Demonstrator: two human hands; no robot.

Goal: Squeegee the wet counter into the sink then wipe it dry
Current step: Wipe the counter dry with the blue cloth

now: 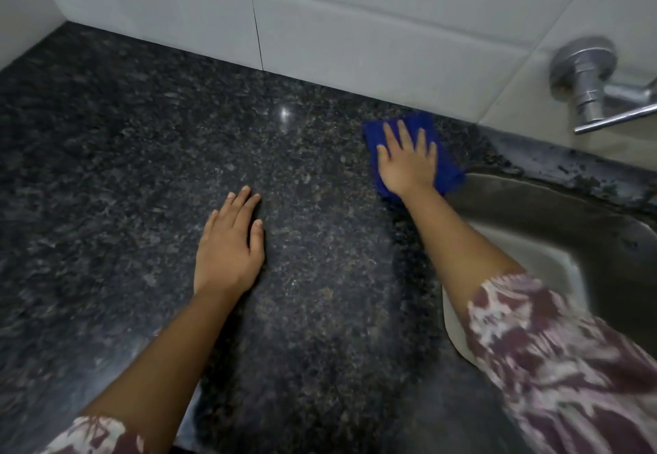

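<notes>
Right hand (407, 162) is pressing flat, fingers spread, on the blue cloth (446, 172), which is lying on the counter (124, 169) w/ one corner at the sink (554, 219) rim. Left hand (229, 244) is resting open on the counter, well left of the sink, holding nothing. Cloth's prob soft, light & limp, so it's bunching easily; best pinned under a flat palm at its middle

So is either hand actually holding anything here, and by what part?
Neither grips anything. The right hand presses flat on the middle of the blue cloth; the left hand rests open on the counter.
</notes>
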